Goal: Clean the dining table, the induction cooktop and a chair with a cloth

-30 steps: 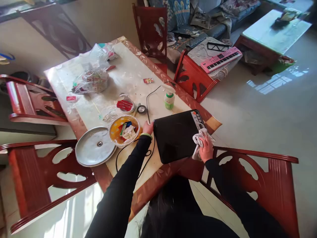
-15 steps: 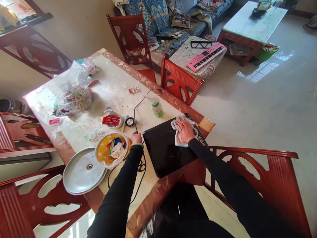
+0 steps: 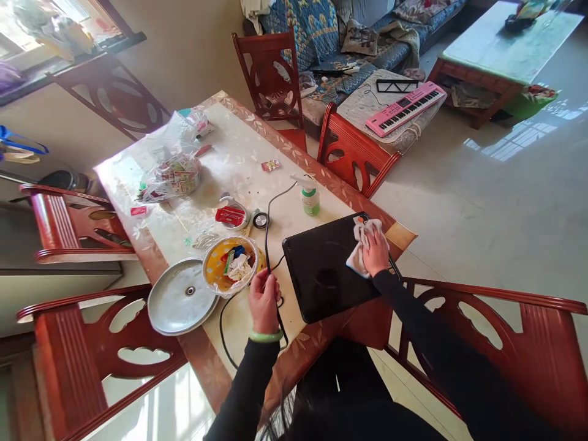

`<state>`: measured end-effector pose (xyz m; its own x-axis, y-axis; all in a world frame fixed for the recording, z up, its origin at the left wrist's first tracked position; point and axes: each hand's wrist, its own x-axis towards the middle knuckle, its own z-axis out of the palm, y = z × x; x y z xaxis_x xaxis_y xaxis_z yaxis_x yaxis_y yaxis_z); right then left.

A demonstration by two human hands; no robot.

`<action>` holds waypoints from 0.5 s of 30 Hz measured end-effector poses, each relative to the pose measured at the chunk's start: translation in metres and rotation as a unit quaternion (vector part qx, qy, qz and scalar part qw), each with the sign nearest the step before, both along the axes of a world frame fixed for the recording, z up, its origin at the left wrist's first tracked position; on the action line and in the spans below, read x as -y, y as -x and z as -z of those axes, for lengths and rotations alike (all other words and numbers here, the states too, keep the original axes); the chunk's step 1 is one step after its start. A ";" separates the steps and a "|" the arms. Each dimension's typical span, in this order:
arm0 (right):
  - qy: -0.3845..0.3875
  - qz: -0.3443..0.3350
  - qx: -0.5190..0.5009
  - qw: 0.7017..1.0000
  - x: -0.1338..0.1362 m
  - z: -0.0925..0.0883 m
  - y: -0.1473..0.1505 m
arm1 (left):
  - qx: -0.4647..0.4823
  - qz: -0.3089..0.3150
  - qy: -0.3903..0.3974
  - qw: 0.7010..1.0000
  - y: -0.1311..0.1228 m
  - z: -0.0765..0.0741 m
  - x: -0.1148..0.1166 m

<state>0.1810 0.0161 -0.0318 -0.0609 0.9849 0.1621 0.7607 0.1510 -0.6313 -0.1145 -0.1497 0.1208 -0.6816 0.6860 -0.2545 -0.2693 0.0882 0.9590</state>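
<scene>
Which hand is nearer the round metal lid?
Left: the left hand holds a black cord right of the metal lid; the right hand is farther off, on a cloth.

induction cooktop (image 3: 321, 269) on table (image 3: 239, 131) | metal lid (image 3: 182, 296) left | spray bottle (image 3: 310, 201) behind

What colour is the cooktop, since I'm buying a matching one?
The cooktop is black; see the head view.

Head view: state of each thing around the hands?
left hand, gripping the black power cord
right hand, pressing the white cloth down
black induction cooktop, lying flat, cloth on top
spray bottle, upright
aluminium lid, lying flat
plastic-lined bowl, holding scraps
</scene>
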 end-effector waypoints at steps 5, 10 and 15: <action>0.029 -0.116 0.011 0.993 0.114 -0.005 0.010 | -0.049 -0.037 -0.004 0.998 0.000 -0.021 0.061; 0.043 -0.343 -0.004 0.938 0.112 -0.025 0.084 | -0.311 -0.062 -0.021 0.948 0.009 -0.038 0.090; 0.022 -0.316 0.078 0.945 0.022 -0.041 0.106 | -0.504 -0.020 -0.053 0.862 0.016 -0.079 0.120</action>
<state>0.0748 -0.0060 0.0092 -0.6595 0.7491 0.0623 0.6110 0.5825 -0.5361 -0.1308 -0.2699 0.1998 -0.5430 0.6405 0.5431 0.7045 -0.0046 0.7097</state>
